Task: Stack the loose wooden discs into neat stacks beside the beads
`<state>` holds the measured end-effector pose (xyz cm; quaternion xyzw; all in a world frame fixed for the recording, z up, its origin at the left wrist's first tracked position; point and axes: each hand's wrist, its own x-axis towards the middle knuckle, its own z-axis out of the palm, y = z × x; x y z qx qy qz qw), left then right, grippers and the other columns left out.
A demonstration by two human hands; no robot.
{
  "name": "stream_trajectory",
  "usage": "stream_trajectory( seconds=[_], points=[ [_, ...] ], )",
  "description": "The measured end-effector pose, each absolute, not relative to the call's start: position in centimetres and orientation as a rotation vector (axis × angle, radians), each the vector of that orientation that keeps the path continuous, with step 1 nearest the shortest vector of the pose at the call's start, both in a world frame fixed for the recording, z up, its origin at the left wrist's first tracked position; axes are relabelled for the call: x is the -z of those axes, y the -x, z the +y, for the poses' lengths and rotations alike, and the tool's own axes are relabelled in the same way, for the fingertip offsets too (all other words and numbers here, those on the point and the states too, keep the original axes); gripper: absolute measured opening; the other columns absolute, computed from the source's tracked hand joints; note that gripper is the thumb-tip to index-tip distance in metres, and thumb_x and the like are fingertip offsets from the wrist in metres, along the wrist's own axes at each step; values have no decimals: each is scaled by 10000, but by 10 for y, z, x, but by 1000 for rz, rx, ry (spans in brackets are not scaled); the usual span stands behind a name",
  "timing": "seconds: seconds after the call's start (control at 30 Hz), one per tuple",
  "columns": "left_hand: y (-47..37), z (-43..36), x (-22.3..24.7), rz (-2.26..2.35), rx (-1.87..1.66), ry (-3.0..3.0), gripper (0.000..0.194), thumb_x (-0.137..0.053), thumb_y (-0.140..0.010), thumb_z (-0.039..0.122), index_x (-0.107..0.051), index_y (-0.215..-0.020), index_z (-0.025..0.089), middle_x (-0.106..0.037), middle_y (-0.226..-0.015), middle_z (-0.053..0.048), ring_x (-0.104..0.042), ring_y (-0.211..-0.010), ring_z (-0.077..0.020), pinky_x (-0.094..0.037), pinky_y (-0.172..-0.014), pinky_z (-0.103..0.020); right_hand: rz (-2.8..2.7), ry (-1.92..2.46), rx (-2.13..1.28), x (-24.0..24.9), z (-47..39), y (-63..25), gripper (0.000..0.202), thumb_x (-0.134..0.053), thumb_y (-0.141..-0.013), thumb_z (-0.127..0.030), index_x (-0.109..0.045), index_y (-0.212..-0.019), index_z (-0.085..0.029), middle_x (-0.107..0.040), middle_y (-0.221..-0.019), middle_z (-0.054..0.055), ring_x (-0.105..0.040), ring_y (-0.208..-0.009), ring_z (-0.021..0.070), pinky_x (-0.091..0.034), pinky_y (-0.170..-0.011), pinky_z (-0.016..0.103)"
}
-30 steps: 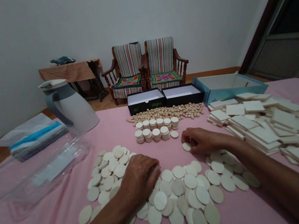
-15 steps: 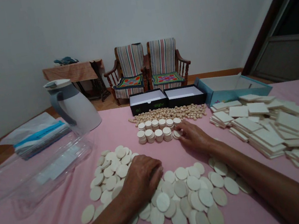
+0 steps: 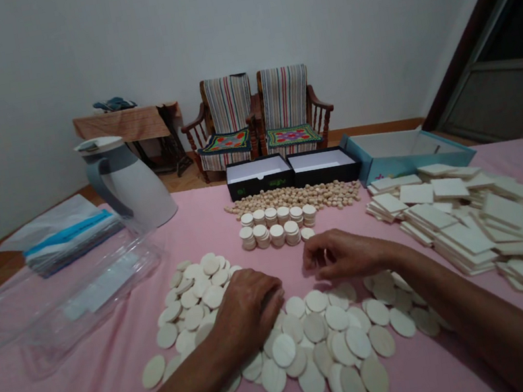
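Note:
My left hand [image 3: 248,306] rests palm down among loose round wooden discs [image 3: 318,328], between the left and front parts of the pile. Its fingers are curled towards the thumb; whatever may lie inside them is hidden. My right hand [image 3: 346,254] hovers just behind the front discs, thumb and fingers loosely bent and apart, with nothing visible between them. Two rows of short disc stacks [image 3: 277,235] stand beyond my hands. The nearer row ends on the right with a low stack [image 3: 307,234], close to my right fingertips but apart from them.
Small wooden beads [image 3: 292,199] lie behind the stacks, before two black boxes [image 3: 259,183] and a blue box [image 3: 401,166]. Square wooden tiles [image 3: 466,222] heap up at right. At left are a jug [image 3: 139,186], a blue-and-white packet [image 3: 70,235] and clear plastic trays [image 3: 101,286].
My right hand has drawn back from the right end of the nearer row towards me, and its fingers have come off the low stack there. My left hand has stayed put.

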<state>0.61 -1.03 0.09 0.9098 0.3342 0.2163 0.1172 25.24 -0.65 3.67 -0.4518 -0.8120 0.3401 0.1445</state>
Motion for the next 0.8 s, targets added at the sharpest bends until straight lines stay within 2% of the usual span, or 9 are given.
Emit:
stream_trajectory(
  seconds=[0.1,0.2,0.4,0.63,0.8],
  points=[
    [-6,-11,-1,984,-640,-2653,150,-511,-867,214,-652,-901,179,-655,-801,-49,-561,-799,-200,-412,-751,-377,-2511,1194,-1093,-44,-17,-241,344,-682,-637,-110,-646,-970,-185,-602,-830,-4,-533,-716,116,-411,-603,201],
    [-6,-11,0,981,-650,-2647,149,-518,-865,215,-652,-918,177,-661,-818,-54,-564,-812,-203,-412,-759,-374,-2606,1202,-1047,-44,-22,-234,412,-678,-614,-87,-638,-1009,-196,-587,-844,-6,-508,-716,117,-391,-597,203],
    [-5,-10,2,964,-697,-2666,140,-528,-855,213,-656,-897,176,-661,-796,-54,-573,-790,-201,-423,-737,-366,-2482,1294,-885,-39,-15,-239,279,-625,-656,-117,-635,-931,-163,-586,-807,11,-505,-677,121,-375,-584,212],
    [-6,-10,1,959,-679,-2672,153,-507,-869,219,-651,-899,177,-658,-797,-50,-563,-780,-198,-415,-732,-378,-1932,1581,-253,-11,11,-252,168,-572,-742,-167,-614,-904,-156,-591,-838,50,-525,-722,156,-395,-641,261],
    [-5,-10,2,963,-673,-2669,161,-497,-873,222,-651,-895,178,-652,-786,-49,-560,-775,-193,-413,-730,-372,-1811,1647,-195,4,16,-252,214,-556,-695,-115,-617,-895,-163,-593,-846,58,-533,-745,164,-400,-660,268]
  ],
)
